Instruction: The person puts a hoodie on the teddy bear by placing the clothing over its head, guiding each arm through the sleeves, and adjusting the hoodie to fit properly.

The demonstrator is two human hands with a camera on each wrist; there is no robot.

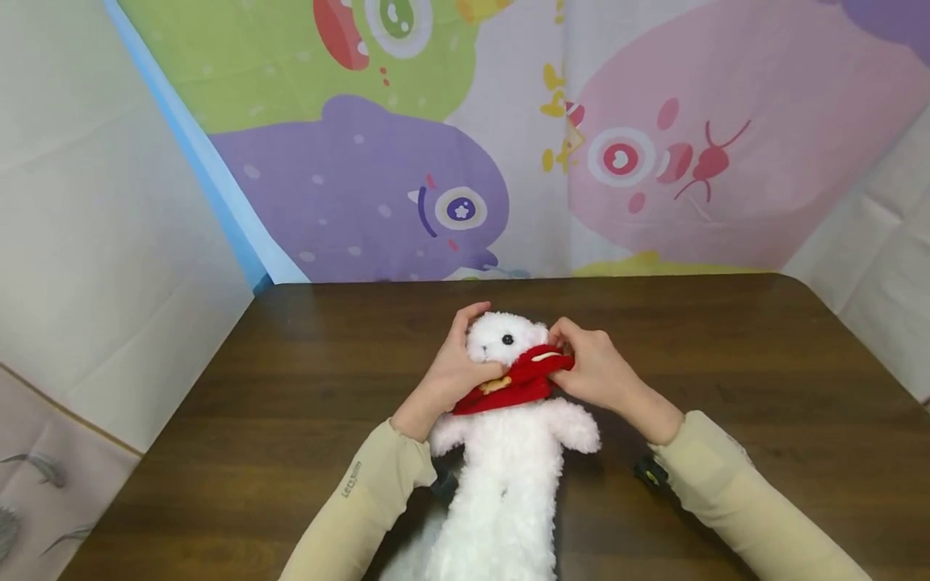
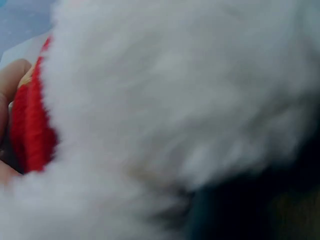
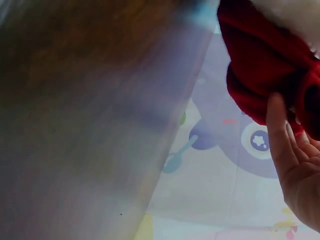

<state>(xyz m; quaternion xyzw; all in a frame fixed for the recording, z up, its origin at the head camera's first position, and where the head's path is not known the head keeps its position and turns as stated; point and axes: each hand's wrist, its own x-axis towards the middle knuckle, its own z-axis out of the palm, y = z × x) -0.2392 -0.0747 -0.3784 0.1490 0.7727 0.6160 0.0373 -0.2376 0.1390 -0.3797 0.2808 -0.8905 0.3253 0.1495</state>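
Across the neck of a long white plush toy with curly fur and black eye (image 1: pixel 504 476), a soft red cloth piece with tan and white decoration (image 1: pixel 526 386) is lying in the head-worn view. Whether it is passing behind the neck, I cannot tell. The toy is stretching toward the viewer over a dark brown wooden table (image 1: pixel 291 379), which is showing on both sides of it. On the toy's face side, the person's left hand (image 1: pixel 456 367) is clasping the head, its thumb lying at the cloth's upper edge. Beside the opposite cheek, the right hand (image 1: pixel 599 367) is pinching the cloth's end between thumb and fingers. Beyond the toy's head, a pale curtain printed with cartoon creatures (image 1: pixel 436 186) is hanging.

From the left wrist, blurred white fur is filling most of the view; the cloth is showing beside it, with parts of a hand just touching the left edge.

From the right wrist, the cloth is hanging beneath a patch of the toy's fur, and a long finger is pressing against it.

The cloth could be slipping or bunching if the pinch loosens, or twisting if the head rolls under an uneven pull. Thick fur could be catching in the cloth.
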